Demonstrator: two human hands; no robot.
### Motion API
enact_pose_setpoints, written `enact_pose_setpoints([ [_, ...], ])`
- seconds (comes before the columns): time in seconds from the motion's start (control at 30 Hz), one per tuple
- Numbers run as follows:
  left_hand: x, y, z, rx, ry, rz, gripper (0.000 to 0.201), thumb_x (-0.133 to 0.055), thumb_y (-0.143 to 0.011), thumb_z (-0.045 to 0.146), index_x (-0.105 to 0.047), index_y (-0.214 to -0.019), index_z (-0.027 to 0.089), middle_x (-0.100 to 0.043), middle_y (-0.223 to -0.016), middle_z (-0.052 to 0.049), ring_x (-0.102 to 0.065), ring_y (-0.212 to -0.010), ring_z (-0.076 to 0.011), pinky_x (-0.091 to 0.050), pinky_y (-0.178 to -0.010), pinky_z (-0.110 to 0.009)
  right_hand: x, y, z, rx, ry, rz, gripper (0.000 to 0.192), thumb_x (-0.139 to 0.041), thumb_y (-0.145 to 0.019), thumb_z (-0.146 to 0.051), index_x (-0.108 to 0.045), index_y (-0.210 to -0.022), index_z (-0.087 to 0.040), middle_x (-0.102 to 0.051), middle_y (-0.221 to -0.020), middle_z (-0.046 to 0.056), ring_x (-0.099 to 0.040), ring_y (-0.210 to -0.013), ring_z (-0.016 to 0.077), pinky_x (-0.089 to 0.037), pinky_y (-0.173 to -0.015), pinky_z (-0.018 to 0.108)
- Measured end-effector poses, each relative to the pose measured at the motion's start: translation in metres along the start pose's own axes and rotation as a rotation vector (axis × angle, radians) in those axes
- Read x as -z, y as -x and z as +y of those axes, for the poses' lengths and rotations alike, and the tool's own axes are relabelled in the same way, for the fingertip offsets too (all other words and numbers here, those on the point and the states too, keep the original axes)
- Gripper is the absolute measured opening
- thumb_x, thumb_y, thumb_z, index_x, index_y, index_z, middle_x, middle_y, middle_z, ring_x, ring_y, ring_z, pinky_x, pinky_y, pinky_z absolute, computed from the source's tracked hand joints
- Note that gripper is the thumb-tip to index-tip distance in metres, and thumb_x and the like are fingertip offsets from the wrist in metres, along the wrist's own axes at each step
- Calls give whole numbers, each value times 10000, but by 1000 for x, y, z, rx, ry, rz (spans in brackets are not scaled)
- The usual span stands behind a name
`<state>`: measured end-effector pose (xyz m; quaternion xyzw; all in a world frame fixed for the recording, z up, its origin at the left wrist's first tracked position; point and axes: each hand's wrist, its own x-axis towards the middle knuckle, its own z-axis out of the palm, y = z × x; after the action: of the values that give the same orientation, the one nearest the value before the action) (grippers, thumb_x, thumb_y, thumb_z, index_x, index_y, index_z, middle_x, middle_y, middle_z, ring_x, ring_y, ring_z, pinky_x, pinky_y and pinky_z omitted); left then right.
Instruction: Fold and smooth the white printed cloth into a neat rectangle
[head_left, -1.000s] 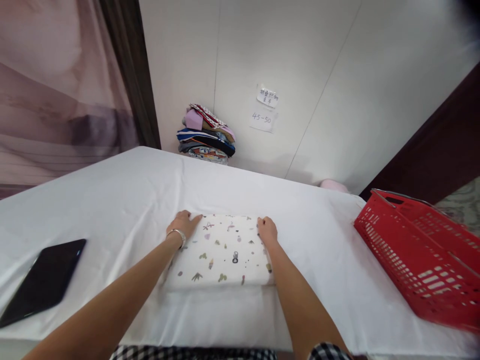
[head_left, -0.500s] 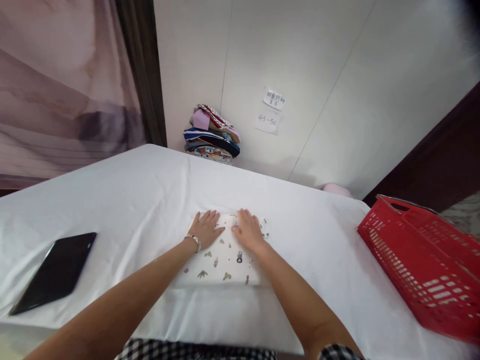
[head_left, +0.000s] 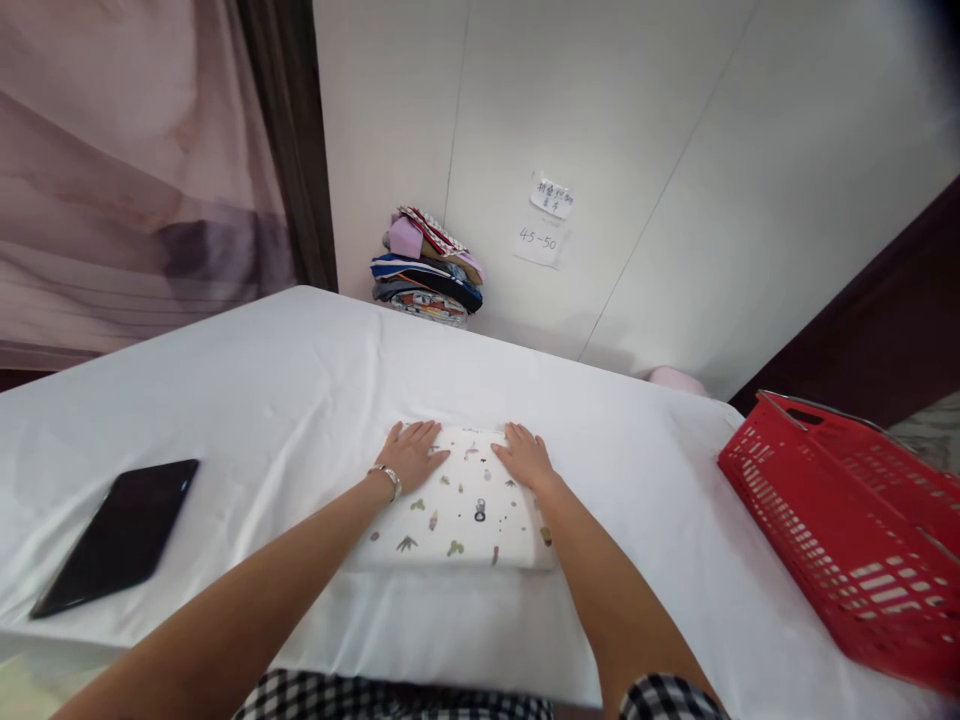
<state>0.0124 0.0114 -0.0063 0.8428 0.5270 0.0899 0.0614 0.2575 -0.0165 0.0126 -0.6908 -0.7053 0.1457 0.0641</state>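
A folded white cloth [head_left: 465, 515] printed with small plants and figures lies flat on the table in front of me. My left hand [head_left: 415, 455] rests palm down on its far left corner, fingers spread, a bracelet at the wrist. On the far right corner lies my right hand [head_left: 526, 457], also flat with its fingers stretched out. Both hands press on the fabric without grasping it. Part of the cloth's right side is hidden under my right forearm.
A white sheet [head_left: 300, 380] covers the table. To the left lies a black tablet-like device [head_left: 116, 540]; on the right stands a red plastic basket [head_left: 840, 530]. Past the far edge, a stack of folded fabrics [head_left: 427, 268] sits against the wall, which bears paper signs [head_left: 541, 242].
My right hand has slid to the right across the cloth, uncovering more of its printed middle. The left hand stays at about the same spot.
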Motion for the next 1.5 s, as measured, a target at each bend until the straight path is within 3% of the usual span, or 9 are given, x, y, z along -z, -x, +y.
enact_pose_setpoints([
  [0.2,6,-7,-7,-6,68,-23,583,-195,-832,547,-354,-1307,250,-390,-1358,-29,-288,-1257,-202,-81,-1043,-456,0,14,1,34,-171,18,599,-396,-833,-447,-273,-1352,-175,-204,-1430,50,-107,-1322,174,-149,-1048,355],
  [0.37,13,-18,-17,121,103,-86,548,-240,-821,541,-428,-1253,260,-424,-1333,-48,-309,-1245,-228,-238,-982,-436,-12,64,10,28,-303,83,549,-439,-814,-381,-344,-1321,-193,-226,-1421,34,-145,-1315,165,-184,-1055,355],
  [0.53,17,-22,-21,184,83,-51,492,-246,-824,513,-540,-1120,251,-510,-1242,-58,-406,-1161,-233,-326,-915,-394,-42,121,16,-86,-598,273,575,-485,-781,-410,-384,-1302,-188,-229,-1421,52,-233,-1291,204,-307,-1011,351],
  [0.67,18,-21,-20,194,67,-10,473,-244,-831,487,-580,-1045,232,-551,-1160,-81,-458,-1081,-245,-369,-855,-379,-58,140,13,-152,-655,429,498,-445,-811,-420,-442,-1264,-212,-356,-1360,56,-313,-1254,215,-347,-989,358],
  [0.77,18,-21,-20,200,75,-4,444,-236,-841,450,-593,-1009,246,-562,-1135,-70,-467,-1062,-243,-381,-834,-377,-57,140,9,-145,-577,446,478,-423,-822,-406,-461,-1250,-196,-400,-1327,66,-325,-1244,219,-297,-1022,378],
  [1.0,23,-15,-22,249,176,9,417,-233,-848,383,-598,-1000,247,-560,-1159,-39,-485,-1055,-207,-372,-865,-346,-52,139,5,-133,-487,452,476,-382,-835,-412,-456,-1254,-198,-411,-1309,72,-339,-1228,218,-317,-1004,375],
  [1.2,24,-8,-23,229,86,10,445,-228,-847,397,-617,-966,216,-598,-1065,-68,-510,-1012,-220,-391,-849,-327,-49,136,8,-91,-368,450,448,-373,-836,-373,-468,-1244,-216,-456,-1268,64,-377,-1194,218,-337,-978,365],
  [1.37,22,5,-23,300,11,44,470,-207,-853,359,-611,-967,146,-597,-1019,-132,-508,-1008,-256,-400,-836,-365,-20,99,22,-83,-213,406,386,-367,-845,-342,-520,-1183,-236,-548,-1161,43,-466,-1090,194,-347,-938,326],
  [1.5,28,27,-20,379,40,44,507,-194,-846,435,-611,-945,165,-596,-1016,-133,-523,-992,-270,-430,-759,-378,-1,63,29,-177,-235,448,477,-424,-809,-379,-476,-1223,-147,-532,-1166,124,-442,-1116,258,-329,-936,391],
])
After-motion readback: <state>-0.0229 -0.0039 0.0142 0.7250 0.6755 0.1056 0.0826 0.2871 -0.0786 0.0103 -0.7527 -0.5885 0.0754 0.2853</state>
